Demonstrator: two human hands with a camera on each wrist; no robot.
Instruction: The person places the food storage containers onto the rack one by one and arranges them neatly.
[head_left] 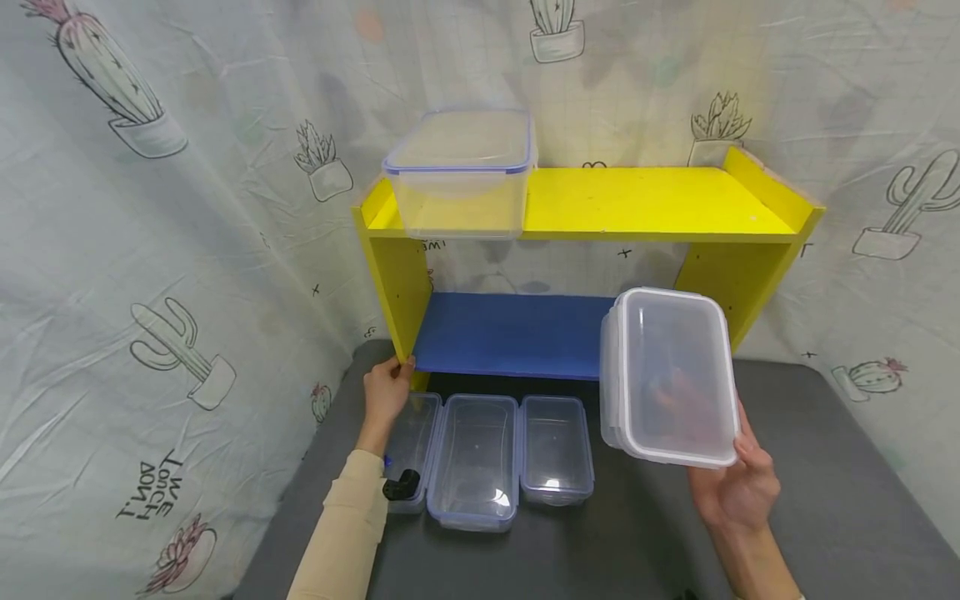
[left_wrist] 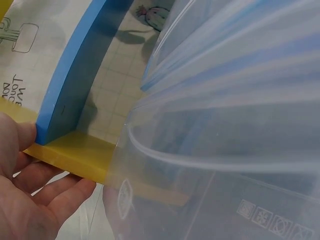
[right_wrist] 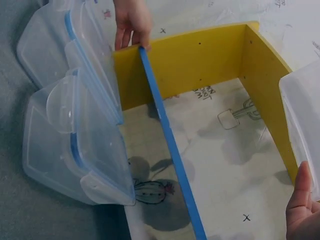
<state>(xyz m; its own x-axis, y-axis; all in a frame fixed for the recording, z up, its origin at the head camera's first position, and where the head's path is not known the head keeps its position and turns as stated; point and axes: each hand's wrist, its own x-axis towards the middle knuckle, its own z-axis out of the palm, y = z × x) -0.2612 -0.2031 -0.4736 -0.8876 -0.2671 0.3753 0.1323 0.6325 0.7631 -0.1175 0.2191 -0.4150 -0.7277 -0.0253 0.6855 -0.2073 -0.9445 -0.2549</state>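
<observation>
My left hand [head_left: 387,390] grips the front edge of the yellow side panel [head_left: 399,300] where the blue shelf board [head_left: 517,333] meets it; in the left wrist view the left hand [left_wrist: 30,185] has its thumb near the blue board [left_wrist: 67,75] and its fingers under the yellow panel [left_wrist: 90,155]. Out at the right, my right hand [head_left: 731,483] holds a clear container with a white-rimmed lid [head_left: 678,375] by its lower right side, tilted up in front of the shelf's right part. In the right wrist view, the right hand's thumb [right_wrist: 301,187] lies against that container [right_wrist: 305,110].
A large clear box with a blue-rimmed lid [head_left: 465,175] stands on the yellow top shelf [head_left: 645,200], at its left. Three clear lidded containers, among them the middle one [head_left: 474,458], stand side by side on the grey table [head_left: 600,550], below the blue board. Patterned cloth [head_left: 225,250] hangs behind.
</observation>
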